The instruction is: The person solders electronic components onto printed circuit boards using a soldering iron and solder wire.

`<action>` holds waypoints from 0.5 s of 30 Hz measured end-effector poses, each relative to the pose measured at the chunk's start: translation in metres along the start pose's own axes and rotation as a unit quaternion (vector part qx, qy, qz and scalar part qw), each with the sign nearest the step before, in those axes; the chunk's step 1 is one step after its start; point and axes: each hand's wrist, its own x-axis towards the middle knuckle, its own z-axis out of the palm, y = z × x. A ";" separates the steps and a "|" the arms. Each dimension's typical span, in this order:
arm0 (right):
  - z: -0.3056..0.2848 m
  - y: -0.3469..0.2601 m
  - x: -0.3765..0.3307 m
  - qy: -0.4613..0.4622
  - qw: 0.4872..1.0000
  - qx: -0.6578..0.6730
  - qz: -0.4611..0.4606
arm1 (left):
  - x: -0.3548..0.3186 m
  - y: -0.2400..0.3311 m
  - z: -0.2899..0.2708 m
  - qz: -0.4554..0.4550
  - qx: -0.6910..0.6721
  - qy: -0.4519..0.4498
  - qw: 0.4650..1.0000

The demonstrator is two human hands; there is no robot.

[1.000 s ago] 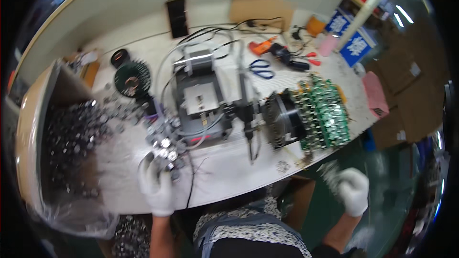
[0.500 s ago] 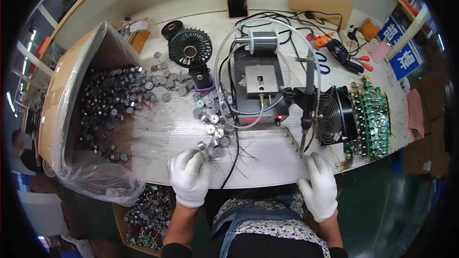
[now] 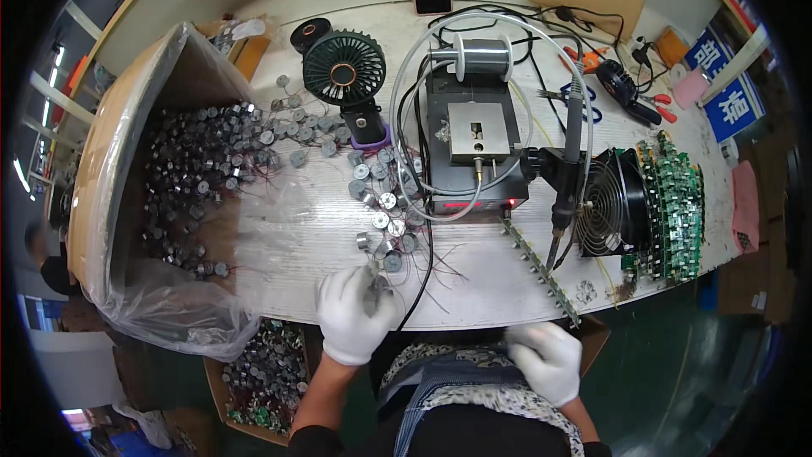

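Observation:
My white-gloved left hand is at the table's front edge, its fingers closed round a small metal motor that they partly hide. Just beyond it, several round silver motors with thin wires lie in a loose heap. My right hand, gloved too, hovers off the front edge; motion smears its fingers, so I cannot make out whether it holds anything. Between the hands and the soldering iron in its stand, a narrow strip of small circuit boards lies slantwise, its near end by the table edge.
A plastic-lined carton of motors lies open at left. Behind stand a small fan and a black solder feeder with a wire spool. Right of the iron are a round-grilled fan and stacked green boards. Another box sits below.
My left hand has moved slightly right and now has a motor in its fingers. My right hand has drawn back toward me from the iron, and the board strip now lies fully exposed.

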 end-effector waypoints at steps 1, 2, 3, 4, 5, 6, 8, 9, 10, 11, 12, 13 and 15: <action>0.007 -0.004 0.007 -0.040 0.999 0.028 0.018 | -0.003 0.005 0.001 -0.012 -0.039 0.054 0.998; 0.014 -0.006 0.013 -0.065 0.997 0.044 0.029 | -0.002 0.014 -0.001 0.010 -0.040 0.043 0.998; 0.019 -0.008 0.016 -0.079 0.992 0.078 0.055 | -0.005 0.022 0.002 0.034 -0.079 0.047 0.995; 0.025 -0.011 0.020 -0.083 0.978 0.147 0.121 | -0.003 0.032 0.002 0.069 -0.071 0.010 0.995; 0.030 -0.013 0.022 -0.085 0.955 0.215 0.185 | 0.002 0.045 -0.001 0.103 -0.063 -0.026 0.992; 0.033 -0.015 0.025 -0.080 0.955 0.213 0.189 | -0.003 0.048 0.008 0.128 -0.085 -0.033 0.988; 0.036 -0.016 0.029 -0.069 0.908 0.266 0.316 | -0.009 0.052 0.017 0.130 -0.102 -0.039 0.985; 0.037 -0.012 0.026 -0.062 0.908 0.264 0.319 | -0.008 0.055 0.019 0.129 -0.100 -0.044 0.986; 0.037 -0.006 0.022 -0.038 0.941 0.214 0.259 | -0.005 0.055 0.018 0.133 -0.107 -0.046 0.984; 0.036 -0.004 0.021 -0.015 0.966 0.162 0.199 | 0.001 0.053 0.014 0.143 -0.066 -0.080 0.984; 0.033 -0.006 0.021 0.015 0.988 0.088 0.126 | 0.007 0.053 0.011 0.153 -0.025 -0.112 0.981; 0.033 -0.003 0.020 0.020 0.988 0.085 0.129 | 0.010 0.054 0.010 0.157 -0.030 -0.113 0.981; 0.035 0.004 0.018 0.036 0.995 0.065 0.063 | 0.015 0.058 0.012 0.143 0.011 -0.094 0.985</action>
